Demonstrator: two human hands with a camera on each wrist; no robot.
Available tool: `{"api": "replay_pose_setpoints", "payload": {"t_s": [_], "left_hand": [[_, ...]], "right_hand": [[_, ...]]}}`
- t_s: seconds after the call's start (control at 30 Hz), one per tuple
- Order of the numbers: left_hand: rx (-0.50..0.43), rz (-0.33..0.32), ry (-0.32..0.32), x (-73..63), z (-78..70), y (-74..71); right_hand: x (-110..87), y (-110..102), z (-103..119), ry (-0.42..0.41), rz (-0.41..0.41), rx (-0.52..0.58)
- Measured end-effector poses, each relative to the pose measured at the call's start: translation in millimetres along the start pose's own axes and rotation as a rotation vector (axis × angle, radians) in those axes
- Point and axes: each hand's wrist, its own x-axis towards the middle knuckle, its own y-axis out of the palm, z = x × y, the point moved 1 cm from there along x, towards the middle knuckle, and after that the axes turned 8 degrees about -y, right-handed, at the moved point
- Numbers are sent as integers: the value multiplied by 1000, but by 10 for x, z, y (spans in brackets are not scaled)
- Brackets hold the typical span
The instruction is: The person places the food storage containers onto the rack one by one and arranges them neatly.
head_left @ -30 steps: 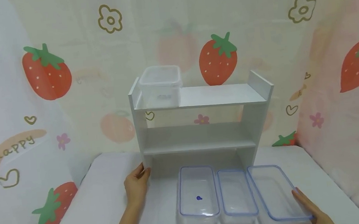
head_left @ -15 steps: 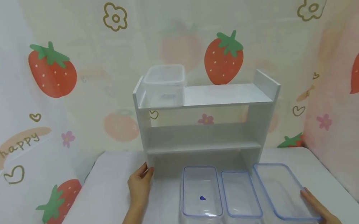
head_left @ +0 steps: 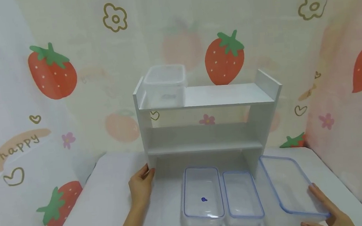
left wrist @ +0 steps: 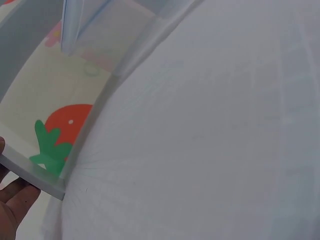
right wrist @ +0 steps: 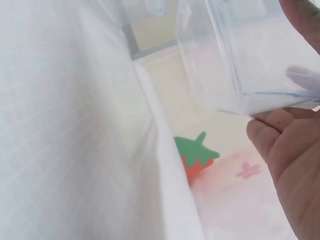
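The left hand (head_left: 140, 189) pinches the shelf (head_left: 203, 138), probably to steady it; the right hand (head_left: 331, 213) clamps 1 box (head_left: 292, 186) at its near right corner.

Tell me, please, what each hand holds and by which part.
The left hand holds the white shelf low on its left panel; the right hand holds the rightmost container around its near right corner.

Three blue-rimmed containers (head_left: 287, 186), one gripped by the right hand (head_left: 329, 209), two left of it; beyond, one shelf (head_left: 203, 137) and apparently one box (head_left: 165, 89).
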Motion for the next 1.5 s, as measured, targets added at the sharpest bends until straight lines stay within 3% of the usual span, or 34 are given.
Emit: {"api": "replay_pose_setpoints", "payload": {"t_s": [0.2, 0.33, 0.73, 1.07, 1.2, 1.5], "left_hand": [[8, 1, -4, -35, 21, 10], [-7, -2, -9, -42, 5, 12], [-2, -5, 3, -29, -14, 0], [-11, 16, 23, -26, 4, -3], [-10, 9, 25, -23, -11, -3], [-7, 12, 20, -37, -40, -3]], "right_hand": [[12, -56, 80, 163, 24, 1], [31, -71, 156, 185, 23, -20], [93, -74, 488, 39, -51, -105], [185, -196, 806, -46, 8, -57], [256, -208, 933, -125, -4, -88], [364, -274, 1181, -196, -45, -115]]}}
